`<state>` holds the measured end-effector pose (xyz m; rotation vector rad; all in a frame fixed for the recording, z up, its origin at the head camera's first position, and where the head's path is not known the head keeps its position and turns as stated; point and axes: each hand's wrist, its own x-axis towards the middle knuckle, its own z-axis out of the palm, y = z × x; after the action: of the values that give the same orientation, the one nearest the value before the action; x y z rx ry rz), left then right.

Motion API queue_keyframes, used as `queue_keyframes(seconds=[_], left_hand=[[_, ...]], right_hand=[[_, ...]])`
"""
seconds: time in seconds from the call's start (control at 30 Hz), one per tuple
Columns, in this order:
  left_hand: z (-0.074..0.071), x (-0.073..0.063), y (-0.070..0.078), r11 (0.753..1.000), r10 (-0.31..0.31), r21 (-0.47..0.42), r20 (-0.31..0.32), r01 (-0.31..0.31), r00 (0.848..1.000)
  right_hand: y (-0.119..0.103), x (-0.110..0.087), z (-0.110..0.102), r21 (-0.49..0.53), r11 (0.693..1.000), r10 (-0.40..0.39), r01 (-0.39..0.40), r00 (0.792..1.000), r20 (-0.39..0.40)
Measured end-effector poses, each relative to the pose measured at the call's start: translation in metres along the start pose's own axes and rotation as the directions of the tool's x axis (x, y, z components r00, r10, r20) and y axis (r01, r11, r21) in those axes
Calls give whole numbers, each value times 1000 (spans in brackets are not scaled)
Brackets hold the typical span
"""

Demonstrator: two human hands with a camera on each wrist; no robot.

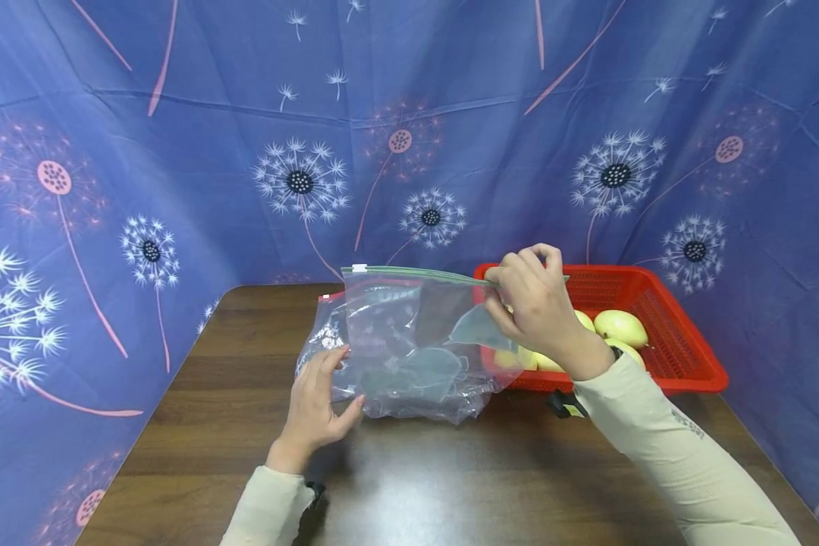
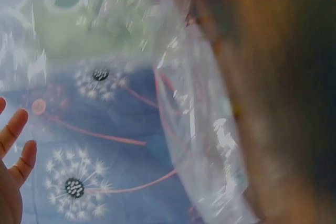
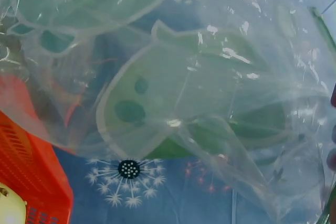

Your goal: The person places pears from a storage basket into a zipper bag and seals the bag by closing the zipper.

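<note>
A clear zip bag (image 1: 389,318) with a green zip strip, a white slider and green printed shapes hangs upright over the table. My right hand (image 1: 535,303) pinches its top edge near the right end, with fingertips (image 3: 332,158) at the right edge of the right wrist view. Beside the lower left side of the bag is my left hand (image 1: 317,402), fingers spread and thumb apart. Behind the green-zip bag, at its left, a second clear bag (image 1: 324,334) with a red zip strip is partly hidden. The left wrist view shows clear plastic (image 2: 205,140) beyond the left fingers.
A red plastic basket (image 1: 689,360) stands at the back right, holding several pale yellow-green fruits (image 1: 621,327); my right forearm and the bag overlap it. The brown wooden table (image 1: 232,425) meets a blue dandelion-print cloth (image 1: 211,152) at the back and sides.
</note>
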<state>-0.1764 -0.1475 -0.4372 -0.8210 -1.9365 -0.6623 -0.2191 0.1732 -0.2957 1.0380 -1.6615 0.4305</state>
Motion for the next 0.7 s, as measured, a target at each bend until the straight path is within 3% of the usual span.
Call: queue_keyframes(seconds=[0.17,0.27,0.4,0.53,0.7], left_hand=[[-15,23,-10,997,60,-36,-38,-62,997],[-23,49,-14,994,92,-55,-51,-95,994],[-32,86,-13,978,175,-110,-6,-175,985],[-38,120,-1,941,292,-202,84,-271,953],[-41,151,19,904,388,-269,190,-332,902]], right_hand=[[2,0,-1,64,997,-41,39,999,20],[1,1,-1,107,993,-52,48,998,39],[-2,2,-1,162,986,-57,44,995,77],[-5,4,0,194,980,-66,48,994,90],[-7,6,1,219,974,-82,58,992,100]])
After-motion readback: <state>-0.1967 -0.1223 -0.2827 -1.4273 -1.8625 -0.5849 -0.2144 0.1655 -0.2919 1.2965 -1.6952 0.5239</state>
